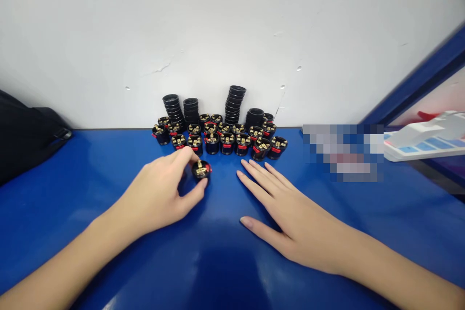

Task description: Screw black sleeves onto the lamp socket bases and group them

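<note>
Take the black round piece (pixel 201 170) as the clock's centre, with twelve toward the wall (pixel 232 24). The piece is over the middle of the counter (pixel 54 232), its gold contacts (pixel 201 171) facing up; whether its underside touches the surface is hidden. The left hand (pixel 163 186), at eight o'clock, pinches it by the sides between thumb and forefinger. The right hand (pixel 286 208), at four, is palm down with fingers spread, holding nothing.

The likeliest trouble is crowding. The front row (pixel 226 141) of similar pieces starts just beyond twelve, so the left forefinger's knuckle — already beside the nearest ones — could nudge them out of line if it swings toward eleven. The right fingertips sit near the row at two o'clock, and a forward slide could shove a piece back.

Such a push might carry to the tall stack (pixel 234 106) of black rings at one o'clock, which leans and could topple; the leftmost stack (pixel 172 109), at eleven, leans too. With so narrow a pinch, the piece could also tip, and any contact merely resting inside — I cannot tell if they are fixed — would spill.
</note>
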`<state>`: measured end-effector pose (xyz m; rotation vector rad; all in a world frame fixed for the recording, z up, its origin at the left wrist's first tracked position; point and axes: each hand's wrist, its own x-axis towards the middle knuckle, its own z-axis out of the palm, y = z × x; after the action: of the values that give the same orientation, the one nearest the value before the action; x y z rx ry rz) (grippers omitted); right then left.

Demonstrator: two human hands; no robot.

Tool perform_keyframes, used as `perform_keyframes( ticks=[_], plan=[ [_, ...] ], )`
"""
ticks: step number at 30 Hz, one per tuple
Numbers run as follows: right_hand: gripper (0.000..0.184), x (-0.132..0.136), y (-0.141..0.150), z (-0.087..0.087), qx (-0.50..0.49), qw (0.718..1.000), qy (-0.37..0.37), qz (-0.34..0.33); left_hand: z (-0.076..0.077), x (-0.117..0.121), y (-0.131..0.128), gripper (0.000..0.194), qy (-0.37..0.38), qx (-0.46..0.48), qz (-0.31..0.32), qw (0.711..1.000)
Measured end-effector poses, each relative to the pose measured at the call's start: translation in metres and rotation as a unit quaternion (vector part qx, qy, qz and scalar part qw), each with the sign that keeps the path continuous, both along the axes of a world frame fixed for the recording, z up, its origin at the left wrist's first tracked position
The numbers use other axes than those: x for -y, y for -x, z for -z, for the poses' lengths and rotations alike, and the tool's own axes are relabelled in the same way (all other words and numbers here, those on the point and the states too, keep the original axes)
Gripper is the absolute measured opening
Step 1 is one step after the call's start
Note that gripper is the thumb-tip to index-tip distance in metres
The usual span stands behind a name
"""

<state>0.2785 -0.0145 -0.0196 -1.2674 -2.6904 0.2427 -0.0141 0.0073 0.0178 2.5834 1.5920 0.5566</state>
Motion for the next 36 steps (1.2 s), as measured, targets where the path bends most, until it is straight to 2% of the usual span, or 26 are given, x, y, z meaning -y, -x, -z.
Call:
perform_keyframes(
  ticks=[5, 12, 22, 36],
  plan=[
    [0.082, 0.000, 0.000, -0.002, -0.003, 1.000, -0.020, -0.006, 0.014, 0.004, -0.010, 0.020, 0.029, 0.108, 0.091, 0.989],
    [0.088, -0.001, -0.001, -0.003, -0.017, 1.000, -0.025, -0.009, 0.025, 0.002, -0.015, 0.036, 0.001, 0.143, 0.159, 0.977],
    [0.096, -0.002, -0.004, -0.004, -0.014, 1.000, -0.020, -0.004, 0.028, 0.001, -0.015, 0.039, 0.008, 0.149, 0.177, 0.973],
    [0.085, -0.001, -0.005, -0.003, -0.027, 0.999, -0.024, -0.003, 0.029, 0.001, -0.016, 0.041, 0.023, 0.172, 0.176, 0.969]
  ],
)
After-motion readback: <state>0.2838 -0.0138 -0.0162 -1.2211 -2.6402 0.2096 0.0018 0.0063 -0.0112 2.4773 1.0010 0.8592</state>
